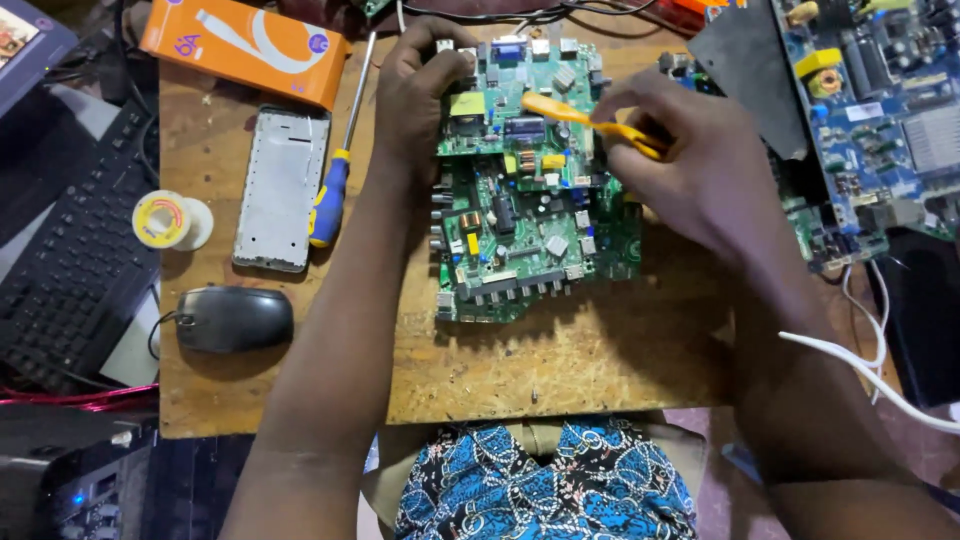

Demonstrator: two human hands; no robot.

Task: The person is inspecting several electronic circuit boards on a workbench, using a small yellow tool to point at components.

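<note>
A green circuit board (525,205) lies on a wooden work board (560,360), stacked over another green board. My left hand (420,85) grips the top board's upper left edge, fingers curled over it. My right hand (690,160) holds a yellow-handled tool (585,118) whose flat end points left over the board's upper middle, near a small yellow component.
Left of the boards lie a blue-and-yellow screwdriver (335,180), a grey phone frame (283,188), a solder spool (165,220), a black mouse (235,318), an orange box (245,45) and a black keyboard (75,250). A blue circuit board (880,110) and white cable (860,365) sit right.
</note>
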